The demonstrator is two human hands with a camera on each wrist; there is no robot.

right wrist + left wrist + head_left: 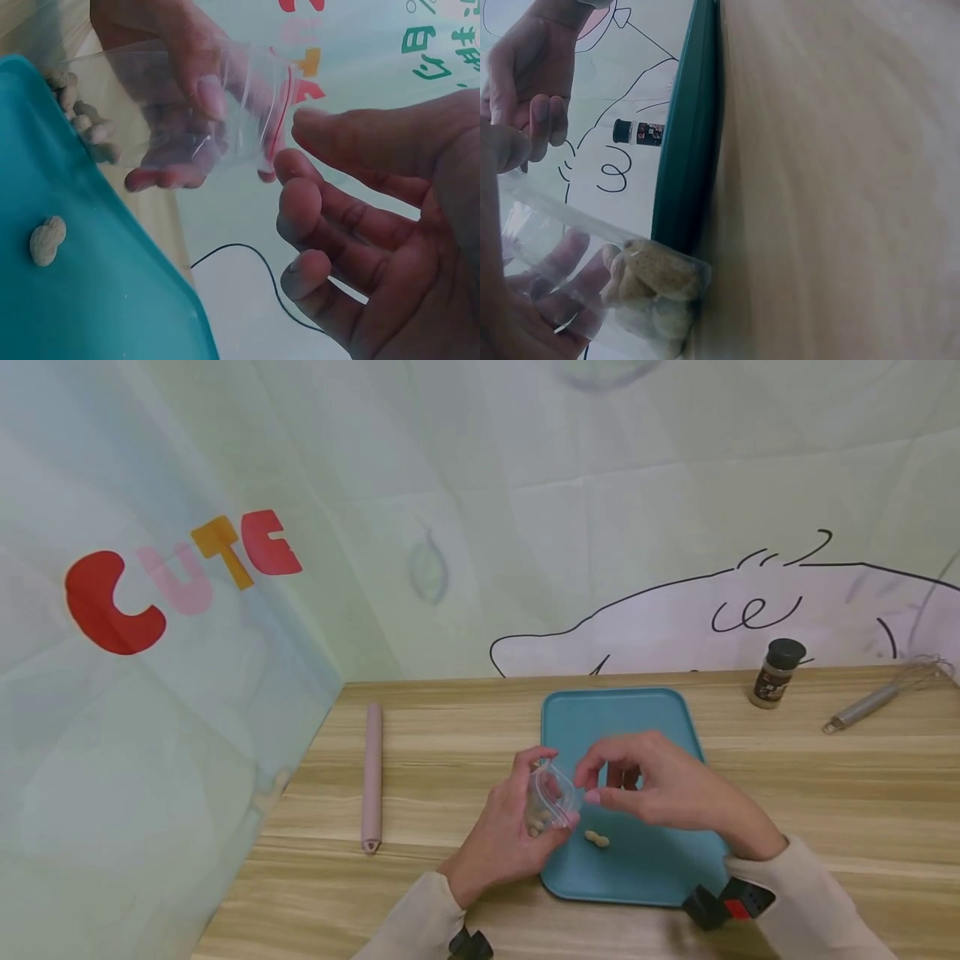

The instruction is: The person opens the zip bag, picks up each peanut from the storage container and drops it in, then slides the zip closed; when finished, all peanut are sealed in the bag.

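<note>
My left hand grips a clear zip bag, its fingers and thumb on either side of the open mouth. Inside the bag, several unshelled peanuts have gathered at the bottom. Close beside the bag's mouth is my right hand, its fingers loosely bent and thumb apart from them, nothing seen between the fingertips. A red zip line runs along the mouth, right by the right thumb and index finger. One peanut lies on the blue tray below the hands.
On the wooden table, a pink rolling pin lies to the left. A black-capped spice jar stands at the back right, with a whisk lying beyond it. A printed cloth hangs behind the table.
</note>
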